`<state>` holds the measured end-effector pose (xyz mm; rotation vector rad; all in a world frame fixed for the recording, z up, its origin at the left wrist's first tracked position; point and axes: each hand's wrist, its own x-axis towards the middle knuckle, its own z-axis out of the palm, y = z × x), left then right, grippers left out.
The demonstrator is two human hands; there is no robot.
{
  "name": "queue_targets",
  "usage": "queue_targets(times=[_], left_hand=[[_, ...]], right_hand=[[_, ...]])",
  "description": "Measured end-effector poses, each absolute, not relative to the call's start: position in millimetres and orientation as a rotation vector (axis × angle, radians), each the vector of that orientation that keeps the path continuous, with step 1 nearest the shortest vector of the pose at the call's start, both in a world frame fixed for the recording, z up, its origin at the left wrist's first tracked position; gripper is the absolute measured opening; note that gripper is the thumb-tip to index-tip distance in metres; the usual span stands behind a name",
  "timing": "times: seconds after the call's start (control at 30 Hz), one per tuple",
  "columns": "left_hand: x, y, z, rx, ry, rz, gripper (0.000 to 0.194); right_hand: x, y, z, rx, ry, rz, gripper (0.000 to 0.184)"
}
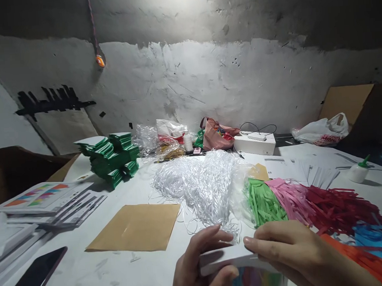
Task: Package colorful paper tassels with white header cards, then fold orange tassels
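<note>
A small white box (228,258) with a colourful flag-like print on its near side is held low at the front of the table. My left hand (198,263) is closed around its left end, thumb on the near side and fingers over the far edge. At the right part of the box's top edge, my right hand (291,249) presses with its thumb and fingers together; some fingertips are hidden. Just beyond the hands lies a large tangle of white string (206,185). A flat sheet of brown paper (134,227) lies to the left.
Green (266,203), pink (291,199), red (340,209), blue (378,241) and orange strips (353,258) are heaped at right. A glue bottle (359,171) stands beyond. On the left are a phone (34,277), printed cartons (42,199) and green bundles (110,156).
</note>
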<state>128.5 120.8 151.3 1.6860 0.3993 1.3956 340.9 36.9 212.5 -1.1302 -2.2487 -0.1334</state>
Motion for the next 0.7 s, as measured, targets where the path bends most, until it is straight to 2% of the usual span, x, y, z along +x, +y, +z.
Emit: queue_targets(times=[0.3,0.47,0.7], left_hand=[[132.9,127.6,133.6,1.691,0.602,1.386,0.053],[134.0,127.3,133.4,1.722,0.617,1.472,0.054],[131.1,126.4,140.0,1.654,0.681,1.38,0.051]], right_hand=[[322.5,45.9,235.3,-1.133,-2.279,-0.281,0.027],[307.1,60.3,248.9,-1.154,-2.506,-0.02,0.027],[308.7,68.0,253.0,-1.147,-2.466,0.199,0.028]])
